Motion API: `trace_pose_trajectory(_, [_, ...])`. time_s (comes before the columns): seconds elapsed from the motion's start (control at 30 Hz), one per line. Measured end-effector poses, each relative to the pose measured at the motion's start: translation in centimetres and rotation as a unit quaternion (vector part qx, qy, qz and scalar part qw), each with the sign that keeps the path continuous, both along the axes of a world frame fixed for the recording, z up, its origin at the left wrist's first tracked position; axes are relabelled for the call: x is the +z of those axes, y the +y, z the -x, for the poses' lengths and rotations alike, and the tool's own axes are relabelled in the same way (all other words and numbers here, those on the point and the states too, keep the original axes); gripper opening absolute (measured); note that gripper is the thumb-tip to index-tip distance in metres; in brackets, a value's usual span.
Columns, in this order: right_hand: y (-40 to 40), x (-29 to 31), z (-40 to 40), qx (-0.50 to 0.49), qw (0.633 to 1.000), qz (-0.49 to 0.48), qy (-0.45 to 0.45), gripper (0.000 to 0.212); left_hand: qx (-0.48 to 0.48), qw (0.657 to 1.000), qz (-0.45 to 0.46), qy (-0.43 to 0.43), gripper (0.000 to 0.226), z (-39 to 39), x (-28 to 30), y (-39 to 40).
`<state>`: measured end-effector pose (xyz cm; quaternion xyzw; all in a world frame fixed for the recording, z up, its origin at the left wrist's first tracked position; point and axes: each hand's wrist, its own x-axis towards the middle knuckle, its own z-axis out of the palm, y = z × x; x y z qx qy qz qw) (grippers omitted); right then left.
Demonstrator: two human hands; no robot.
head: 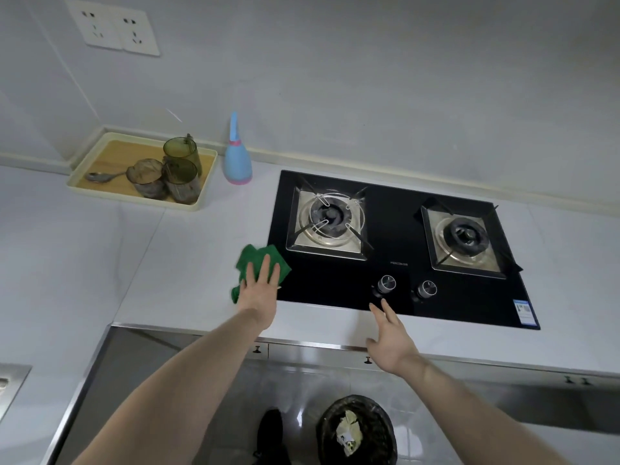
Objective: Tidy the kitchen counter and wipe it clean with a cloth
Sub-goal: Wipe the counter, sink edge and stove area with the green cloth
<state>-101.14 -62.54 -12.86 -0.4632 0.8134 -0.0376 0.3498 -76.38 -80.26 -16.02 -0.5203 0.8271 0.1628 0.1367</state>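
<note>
Item: wiping step, in progress, judged from the layout.

Left hand point(260, 290): lying flat on the green cloth point(260, 263), fingers point(265, 268) straight and spread, pressing rather than gripping; nothing is curled round the fabric.

Green cloth: bunched, sitting across the left edge of the black hob point(402, 263), part on the glass and part on the pale tabletop point(167, 263).

Right hand point(391, 340): hovering over the front edge of the tabletop just before the hob, fingers relaxed and slightly parted, holding nothing. Its fingertips are reaching near the left control knob point(386, 284); whether they are touching the glass cannot be told.

Tidying: appearing largely done. A cream tray point(100, 193) is sitting at the back left corner, carrying three tinted cups point(167, 176) and a spoon point(100, 177). A blue bottle point(237, 162) is standing upright just beside the tray, near the wall.

Other: two burners on the hob, left point(327, 219) and right point(464, 236); a bin point(357, 431) on the floor below, holding crumpled waste.

Next move, as judgement: the cloth is needing a steady flat-palm sweep, either out over the tabletop to the left or in along the hob's front strip. The knobs and the raised pan supports are calling for care, since a bunched cloth could be snagging on them. The right hand is needing to keep out of the sweep.
</note>
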Motion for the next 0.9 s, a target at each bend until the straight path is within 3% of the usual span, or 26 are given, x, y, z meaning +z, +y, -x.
trace_pose_trajectory(0.17, [1.7, 0.3, 2.7, 0.004, 1.0, 0.01, 0.0, 0.081, 0.067, 0.998, 0.012, 0.0, 0.086, -0.2, 1.0, -0.6])
trace_pose_trajectory(0.4, [5.4, 0.9, 7.7, 0.033, 0.999, 0.012, -0.009, 0.08, 0.225, 0.967, 0.036, 0.109, 0.033, 3.1, 2.3, 2.6])
trace_pose_trajectory(0.53, [7.2, 0.9, 10.6, 0.04, 0.999, 0.004, -0.004, 0.078, 0.229, 0.962, 0.043, 0.145, 0.048, 8.3, 3.1, 5.3])
trace_pose_trajectory(0.63, [9.0, 1.1, 13.1, 0.04, 0.999, 0.006, -0.008, 0.075, 0.164, 0.976, -0.004, 0.141, 0.057, 14.0, 3.0, 8.1])
trace_pose_trajectory(0.8, [11.3, 1.2, 15.9, 0.029, 0.999, 0.01, -0.009, 0.074, 0.069, 0.994, -0.072, 0.05, 0.075, 19.3, 2.4, 11.6])
trace_pose_trajectory(0.9, [12.2, 1.1, 16.7, 0.012, 1.0, -0.001, -0.014, 0.076, 0.004, 0.999, -0.038, -0.019, 0.083, 17.7, 2.3, 10.6])
